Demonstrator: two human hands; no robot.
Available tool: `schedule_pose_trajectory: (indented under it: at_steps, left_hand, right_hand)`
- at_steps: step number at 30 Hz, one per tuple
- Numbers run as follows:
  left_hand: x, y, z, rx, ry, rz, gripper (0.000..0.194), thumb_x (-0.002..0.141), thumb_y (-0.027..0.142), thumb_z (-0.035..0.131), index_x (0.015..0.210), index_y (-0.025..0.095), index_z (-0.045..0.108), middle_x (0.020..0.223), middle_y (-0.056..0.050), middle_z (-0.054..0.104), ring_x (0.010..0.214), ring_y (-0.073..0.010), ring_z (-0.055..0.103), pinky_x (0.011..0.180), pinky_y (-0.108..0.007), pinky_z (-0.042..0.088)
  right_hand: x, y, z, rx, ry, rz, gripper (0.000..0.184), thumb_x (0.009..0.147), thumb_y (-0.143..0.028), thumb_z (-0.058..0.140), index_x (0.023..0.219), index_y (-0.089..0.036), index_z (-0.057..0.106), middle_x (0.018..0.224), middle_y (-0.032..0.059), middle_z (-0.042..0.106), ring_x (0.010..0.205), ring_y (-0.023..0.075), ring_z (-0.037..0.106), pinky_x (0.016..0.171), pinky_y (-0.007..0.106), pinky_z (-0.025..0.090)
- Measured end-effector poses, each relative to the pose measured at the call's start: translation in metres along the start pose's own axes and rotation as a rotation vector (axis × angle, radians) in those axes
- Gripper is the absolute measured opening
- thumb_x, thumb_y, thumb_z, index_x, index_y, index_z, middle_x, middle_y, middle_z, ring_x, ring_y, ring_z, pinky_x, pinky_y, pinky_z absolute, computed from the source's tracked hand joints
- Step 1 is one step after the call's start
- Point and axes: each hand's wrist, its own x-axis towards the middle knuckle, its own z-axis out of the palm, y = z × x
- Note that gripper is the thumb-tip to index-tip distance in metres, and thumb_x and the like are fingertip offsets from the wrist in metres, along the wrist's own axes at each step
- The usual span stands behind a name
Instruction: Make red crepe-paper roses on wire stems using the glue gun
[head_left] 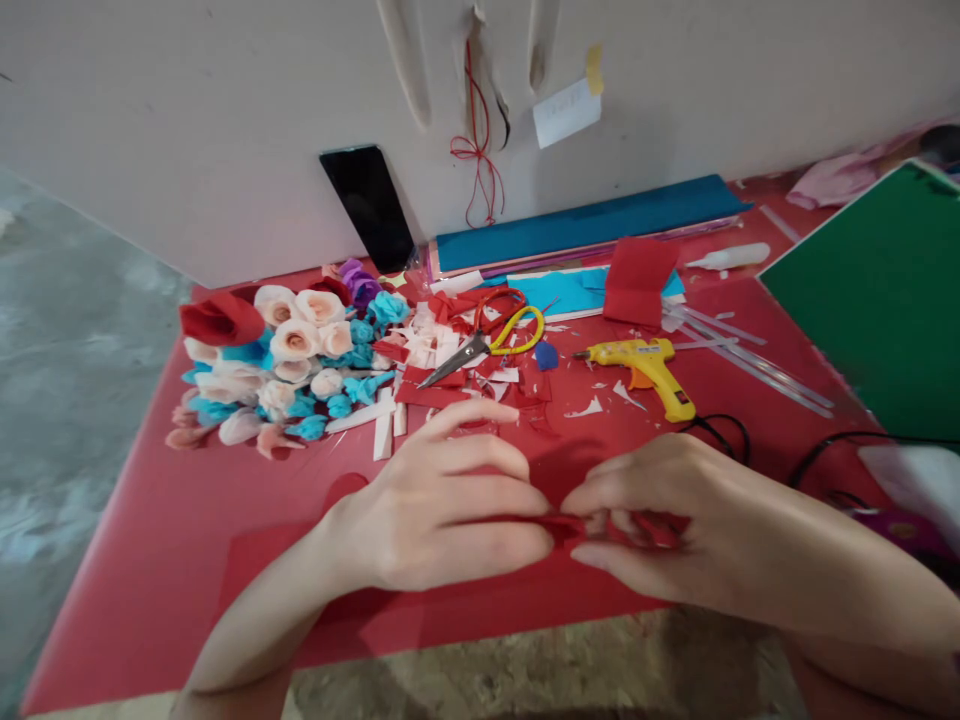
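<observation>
A piece of red crepe paper point(561, 522) is stretched between my two hands above the near part of the red table. My left hand point(457, 505) pinches one end of it, with the upper finger stretched away from the rest. My right hand point(667, 510) has its fingers curled round the other end, and some red shows between them. Much of the paper is hidden by the fingers. Beyond my hands lie scissors point(480, 345) with one red and one yellow handle loop, on top of paper scraps. A yellow glue gun point(643, 370) rests on its side above my right hand.
Several paper flowers point(292, 340) are heaped at the left. A phone point(367, 205) leans on the wall. Blue paper point(592, 222), a folded red sheet point(637, 280) and clear glue sticks point(750, 360) lie behind. A green board point(877, 290) stands right; black cable point(731, 430) runs near my right wrist.
</observation>
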Motion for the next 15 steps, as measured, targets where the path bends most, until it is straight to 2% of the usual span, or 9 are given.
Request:
schedule_pose_trajectory:
  at_steps: [6,9,15]
  left_hand:
    - [-0.002,0.000,0.001,0.009,-0.009,-0.014,0.013,0.086,0.016,0.058,0.076,0.016,0.067,0.075,0.002,0.073,0.077,-0.0115,0.065,0.096,-0.039,0.047]
    - [-0.007,-0.004,0.005,-0.029,0.016,0.002,0.006,0.082,0.014,0.063,0.080,0.017,0.068,0.077,0.002,0.072,0.080,-0.0121,0.063,0.100,-0.040,0.043]
    - [-0.011,-0.007,0.007,-0.083,0.003,-0.032,0.008,0.079,0.011,0.065,0.083,0.017,0.068,0.081,0.002,0.073,0.082,-0.0122,0.062,0.106,-0.039,0.035]
  right_hand:
    - [0.001,0.003,0.003,0.047,0.025,-0.021,0.012,0.081,-0.016,0.057,0.082,-0.020,0.068,0.064,-0.0025,0.063,0.053,0.0078,0.052,0.051,0.018,0.037]
    - [0.000,0.005,0.004,0.055,0.016,-0.032,0.012,0.082,-0.016,0.055,0.079,-0.019,0.067,0.062,-0.0030,0.061,0.053,0.0074,0.050,0.051,0.019,0.035]
    - [0.000,0.004,0.002,0.007,-0.004,-0.033,0.011,0.081,-0.016,0.056,0.076,-0.018,0.065,0.059,-0.0038,0.057,0.051,0.0065,0.048,0.050,0.019,0.033]
